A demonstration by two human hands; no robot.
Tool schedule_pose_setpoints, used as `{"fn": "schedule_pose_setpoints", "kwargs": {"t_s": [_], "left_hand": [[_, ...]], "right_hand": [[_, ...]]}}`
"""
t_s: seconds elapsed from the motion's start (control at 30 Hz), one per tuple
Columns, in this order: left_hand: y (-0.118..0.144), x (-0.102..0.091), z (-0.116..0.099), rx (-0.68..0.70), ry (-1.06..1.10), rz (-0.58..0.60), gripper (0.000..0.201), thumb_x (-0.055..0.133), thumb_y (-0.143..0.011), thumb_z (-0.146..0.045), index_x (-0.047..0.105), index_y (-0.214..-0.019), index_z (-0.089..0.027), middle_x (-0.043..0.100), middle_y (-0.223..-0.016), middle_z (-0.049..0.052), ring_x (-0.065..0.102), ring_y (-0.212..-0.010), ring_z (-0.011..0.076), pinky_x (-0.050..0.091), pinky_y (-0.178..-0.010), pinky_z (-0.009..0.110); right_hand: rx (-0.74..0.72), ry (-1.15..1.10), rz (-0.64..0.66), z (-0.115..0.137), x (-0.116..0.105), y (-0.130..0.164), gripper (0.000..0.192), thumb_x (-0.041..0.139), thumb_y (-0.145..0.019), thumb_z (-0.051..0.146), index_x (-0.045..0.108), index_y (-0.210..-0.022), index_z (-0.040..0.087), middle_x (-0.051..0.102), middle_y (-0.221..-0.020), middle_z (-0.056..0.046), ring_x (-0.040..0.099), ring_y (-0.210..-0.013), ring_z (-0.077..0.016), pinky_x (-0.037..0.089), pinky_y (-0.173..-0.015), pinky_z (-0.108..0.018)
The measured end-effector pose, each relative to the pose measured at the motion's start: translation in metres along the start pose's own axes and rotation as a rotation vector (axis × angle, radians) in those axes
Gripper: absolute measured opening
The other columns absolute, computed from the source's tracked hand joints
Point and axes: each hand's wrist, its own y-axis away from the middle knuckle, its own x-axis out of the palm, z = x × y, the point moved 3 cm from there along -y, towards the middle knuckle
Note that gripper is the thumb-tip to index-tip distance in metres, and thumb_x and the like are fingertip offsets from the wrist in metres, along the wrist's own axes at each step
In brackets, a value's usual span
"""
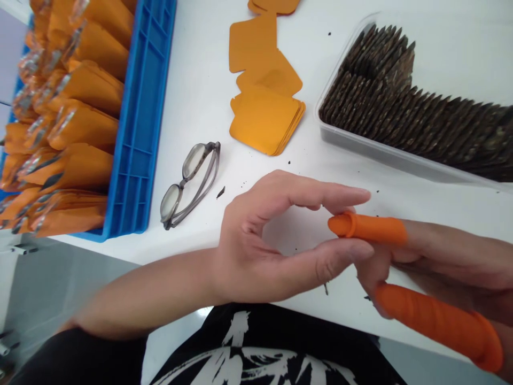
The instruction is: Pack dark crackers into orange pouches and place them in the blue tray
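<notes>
My left hand (256,251) reaches over the white table with its thumb and fingers curved into a ring. Its fingertips close around an orange rubber finger cot (377,227), worn on the forefinger of my right hand (449,251). A second orange finger cot (441,321) covers my right thumb. The right forefinger is stretched out, its other fingers are partly hidden, and no object shows in that hand. Beyond my left hand lies a loose stack of orange-gold packets (268,123).
At the right, a clear plastic box (356,133) holds rows of dark, thin flat pieces (401,112). Folded glasses (188,182) lie at the left, beside a blue crate (140,117) filled with orange pouches (88,123). Dark crumbs dot the white tabletop (200,69).
</notes>
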Motion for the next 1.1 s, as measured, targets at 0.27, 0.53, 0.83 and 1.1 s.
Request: {"fn": "schedule_pose_setpoints", "kwargs": {"t_s": [0.27,0.53,0.83,1.1], "left_hand": [[0.001,-0.003,-0.005,-0.007,-0.023,0.012,0.03,0.077,-0.093,-0.044,0.075,-0.119,-0.03,0.079,-0.093,0.004,0.077,-0.103,0.0253,0.065,-0.084,0.034],[0.006,-0.002,-0.006,0.15,0.108,-0.086,0.022,0.087,-0.077,-0.011,0.078,-0.097,-0.011,0.079,-0.089,0.01,0.075,-0.077,0.0155,0.065,-0.077,0.025],[0.006,0.0,-0.01,0.126,0.065,-0.13,0.012,0.084,-0.077,-0.013,0.076,-0.085,-0.016,0.08,-0.084,0.007,0.071,-0.068,0.013,0.062,-0.065,0.028],[0.004,-0.002,-0.008,0.165,0.066,-0.135,0.012,0.083,-0.073,-0.009,0.076,-0.082,-0.015,0.08,-0.083,0.007,0.07,-0.069,0.0119,0.063,-0.065,0.026]], "right_hand": [[-0.027,0.124,-0.039,-0.005,-0.006,0.007,0.064,0.078,-0.088,0.027,0.062,-0.149,0.04,0.075,-0.122,-0.005,0.076,-0.111,-0.0285,0.064,-0.102,-0.036],[0.021,0.149,-0.079,-0.013,-0.018,0.019,0.059,0.079,-0.089,0.025,0.067,-0.145,0.038,0.081,-0.112,-0.005,0.081,-0.081,-0.0254,0.07,-0.067,-0.023],[-0.106,0.241,-0.094,0.004,-0.008,0.006,0.048,0.067,-0.099,0.033,0.064,-0.145,0.046,0.07,-0.142,0.007,0.077,-0.115,-0.0262,0.068,-0.09,-0.024],[0.035,0.323,-0.359,-0.014,-0.008,0.034,0.041,0.075,-0.089,0.044,0.075,-0.129,0.034,0.076,-0.132,-0.002,0.078,-0.112,-0.0303,0.068,-0.092,-0.031]]}}
